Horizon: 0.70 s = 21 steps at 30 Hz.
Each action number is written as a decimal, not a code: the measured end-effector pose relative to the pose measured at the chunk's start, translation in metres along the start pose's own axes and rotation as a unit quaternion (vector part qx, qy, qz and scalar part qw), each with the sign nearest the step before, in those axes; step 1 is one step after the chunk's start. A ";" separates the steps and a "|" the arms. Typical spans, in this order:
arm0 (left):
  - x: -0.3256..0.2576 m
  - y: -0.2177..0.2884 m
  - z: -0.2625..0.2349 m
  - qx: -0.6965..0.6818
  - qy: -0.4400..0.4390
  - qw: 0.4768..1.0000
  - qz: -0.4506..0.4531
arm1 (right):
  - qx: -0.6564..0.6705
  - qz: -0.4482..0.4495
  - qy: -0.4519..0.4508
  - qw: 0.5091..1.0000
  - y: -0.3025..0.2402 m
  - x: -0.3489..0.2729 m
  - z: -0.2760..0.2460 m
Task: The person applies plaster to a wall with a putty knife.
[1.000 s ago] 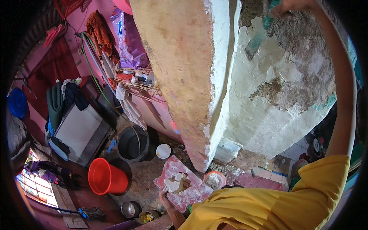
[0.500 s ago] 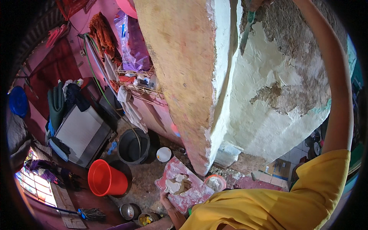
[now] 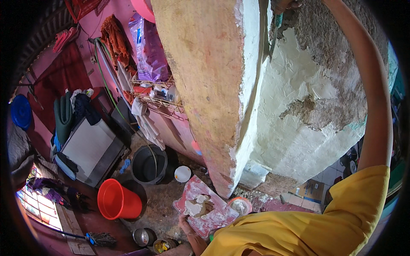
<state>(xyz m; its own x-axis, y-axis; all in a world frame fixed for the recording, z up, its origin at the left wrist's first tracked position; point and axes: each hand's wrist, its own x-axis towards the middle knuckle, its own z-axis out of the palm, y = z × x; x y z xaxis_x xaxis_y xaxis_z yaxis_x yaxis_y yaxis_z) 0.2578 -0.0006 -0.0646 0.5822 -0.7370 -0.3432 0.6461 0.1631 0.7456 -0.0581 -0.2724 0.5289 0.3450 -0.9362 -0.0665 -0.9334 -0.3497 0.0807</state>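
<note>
Our left hand (image 3: 184,222) grips the pink board (image 3: 223,212) at its edge, seemingly level so the white plaster (image 3: 194,208), just beyond our grip, won't slide off. Up high, our right hand (image 3: 287,4), partly cut off, is closed around a green-handled scraper (image 3: 278,20), which points down below our fingers beside the corner of the wall (image 3: 294,77), probably to fit its thin blade there

That board (image 3: 222,204) is reddish pink, smeared with chalky white, and its paste (image 3: 193,208) is off-white. The putty knife (image 3: 278,20) shows a flash of teal. Creamy white patches the grey-brown wall (image 3: 314,96); the column (image 3: 203,72) is tan. The shirt (image 3: 294,228) glows plain yellow, the bucket (image 3: 128,203) orange-red, the bag (image 3: 150,51) mostly purple.
</note>
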 end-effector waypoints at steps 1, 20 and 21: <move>-0.006 0.006 0.013 -0.028 0.000 0.999 -0.017 | -0.001 -0.005 0.016 1.000 0.005 0.003 -0.001; 0.015 -0.016 -0.011 -0.053 -0.032 0.997 -0.039 | 0.251 -0.063 0.226 0.939 0.014 -0.016 -0.013; 0.005 -0.009 0.002 -0.056 -0.018 0.997 -0.043 | 0.235 -0.057 0.242 0.940 0.013 -0.020 -0.014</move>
<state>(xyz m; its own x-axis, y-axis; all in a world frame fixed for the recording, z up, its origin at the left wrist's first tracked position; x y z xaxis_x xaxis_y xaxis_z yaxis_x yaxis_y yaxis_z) 0.2541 -0.0070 -0.0723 0.5059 -0.7739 -0.3810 0.7447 0.1689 0.6457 -0.0755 -0.2589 0.5453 0.3444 -0.8389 0.4215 -0.7888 -0.5020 -0.3546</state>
